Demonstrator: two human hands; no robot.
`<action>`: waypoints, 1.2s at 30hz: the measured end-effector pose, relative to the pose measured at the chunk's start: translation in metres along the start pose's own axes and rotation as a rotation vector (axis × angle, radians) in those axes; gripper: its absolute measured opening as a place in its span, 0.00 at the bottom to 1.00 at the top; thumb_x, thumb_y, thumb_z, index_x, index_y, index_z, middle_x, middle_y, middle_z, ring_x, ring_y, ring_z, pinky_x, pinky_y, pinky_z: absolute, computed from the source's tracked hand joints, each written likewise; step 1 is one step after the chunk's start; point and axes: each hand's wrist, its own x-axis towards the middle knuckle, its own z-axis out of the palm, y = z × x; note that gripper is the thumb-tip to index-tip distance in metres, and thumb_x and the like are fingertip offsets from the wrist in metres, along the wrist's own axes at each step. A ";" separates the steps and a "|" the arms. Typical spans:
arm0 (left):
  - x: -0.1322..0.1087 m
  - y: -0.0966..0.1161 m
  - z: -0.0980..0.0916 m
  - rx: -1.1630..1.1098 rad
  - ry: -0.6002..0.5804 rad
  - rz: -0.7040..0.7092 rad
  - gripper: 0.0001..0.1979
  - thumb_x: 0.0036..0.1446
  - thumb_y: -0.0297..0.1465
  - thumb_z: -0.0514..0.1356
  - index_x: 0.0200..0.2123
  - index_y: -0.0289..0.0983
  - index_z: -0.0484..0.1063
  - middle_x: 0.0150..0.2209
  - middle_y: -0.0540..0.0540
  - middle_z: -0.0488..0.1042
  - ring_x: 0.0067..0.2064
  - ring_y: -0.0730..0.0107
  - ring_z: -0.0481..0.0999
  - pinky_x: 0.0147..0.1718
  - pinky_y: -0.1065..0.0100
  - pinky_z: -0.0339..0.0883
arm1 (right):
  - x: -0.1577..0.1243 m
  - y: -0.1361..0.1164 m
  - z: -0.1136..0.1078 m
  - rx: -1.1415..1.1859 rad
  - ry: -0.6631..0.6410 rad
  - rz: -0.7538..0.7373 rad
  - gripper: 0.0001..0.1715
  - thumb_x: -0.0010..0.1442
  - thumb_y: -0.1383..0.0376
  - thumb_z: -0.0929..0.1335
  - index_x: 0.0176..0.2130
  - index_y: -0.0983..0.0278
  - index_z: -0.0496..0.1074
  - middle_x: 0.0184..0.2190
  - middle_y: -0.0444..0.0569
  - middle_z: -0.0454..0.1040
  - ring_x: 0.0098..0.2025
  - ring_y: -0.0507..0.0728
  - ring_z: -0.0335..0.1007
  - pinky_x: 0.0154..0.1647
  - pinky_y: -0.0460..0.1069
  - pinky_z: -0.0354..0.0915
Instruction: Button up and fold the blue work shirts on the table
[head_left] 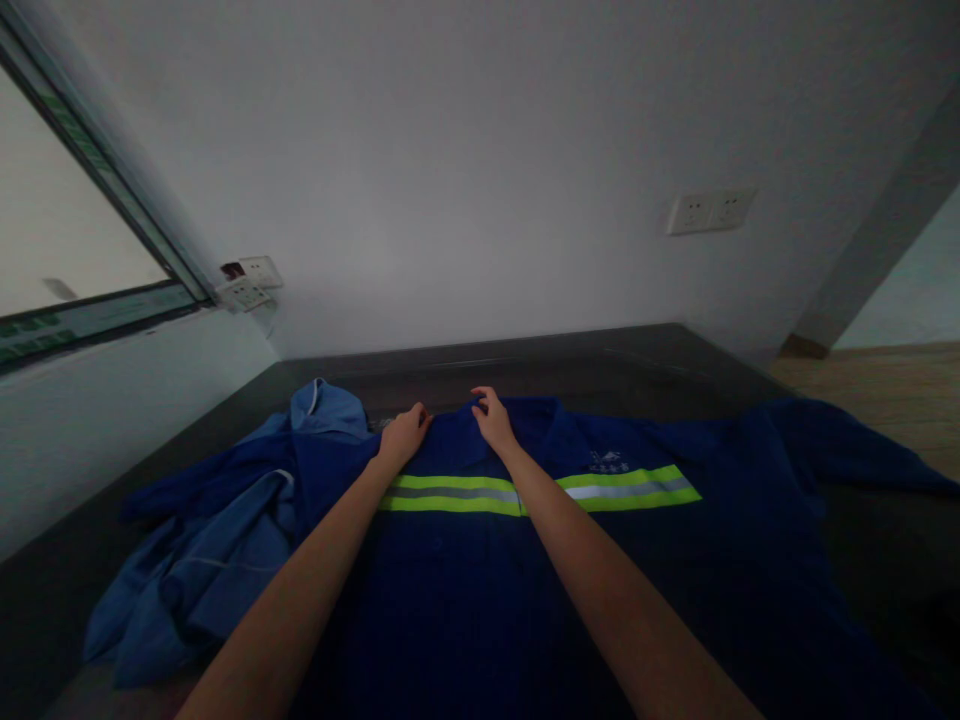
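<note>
A dark blue work jacket (450,570) lies spread out, front side up, with a yellow-green and silver reflective band across the chest. My left hand (406,432) is at its shoulder beside the collar, fingers closed on the cloth; the fingertips are partly hidden. By the collar, my right hand (491,418) touches the jacket's top edge, with thumb and fingers apart. A small pale logo is on the chest, right of my right forearm. One sleeve stretches out to the right, and the other lies over a lighter blue garment on the left.
The lighter blue garment (217,550) with white piping lies crumpled at the left. Under everything is a dark tabletop (637,375) against a white wall. Wall sockets (711,211) are at the right, with more sockets (247,283) by the window frame (112,180) at left.
</note>
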 end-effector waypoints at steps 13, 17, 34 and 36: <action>-0.010 0.021 0.008 0.106 0.223 0.095 0.15 0.61 0.31 0.50 0.51 0.38 0.64 0.49 0.38 0.70 0.52 0.53 0.68 0.52 0.55 0.57 | -0.016 -0.032 -0.004 -0.327 -0.027 -0.056 0.22 0.59 0.70 0.64 0.53 0.63 0.65 0.58 0.60 0.59 0.59 0.64 0.53 0.53 0.58 0.59; -0.008 0.052 0.002 -0.107 0.193 0.174 0.15 0.61 0.29 0.50 0.51 0.35 0.65 0.51 0.38 0.69 0.53 0.58 0.68 0.51 0.61 0.61 | -0.009 -0.075 -0.041 -0.355 0.131 -0.215 0.19 0.62 0.67 0.61 0.53 0.61 0.65 0.59 0.55 0.58 0.59 0.63 0.51 0.54 0.55 0.58; -0.014 0.095 0.044 -0.245 0.092 0.083 0.37 0.61 0.45 0.48 0.64 0.24 0.47 0.64 0.28 0.51 0.66 0.51 0.50 0.62 0.54 0.46 | -0.022 -0.006 -0.112 -0.451 -0.162 -0.048 0.13 0.61 0.69 0.62 0.40 0.61 0.75 0.44 0.48 0.76 0.49 0.54 0.68 0.50 0.46 0.59; -0.015 0.092 0.042 -0.192 0.070 0.100 0.36 0.62 0.46 0.47 0.63 0.25 0.50 0.64 0.29 0.51 0.66 0.51 0.49 0.62 0.52 0.45 | -0.008 -0.013 -0.082 -0.405 -0.161 -0.008 0.11 0.61 0.67 0.63 0.40 0.61 0.74 0.42 0.47 0.76 0.46 0.53 0.71 0.47 0.45 0.61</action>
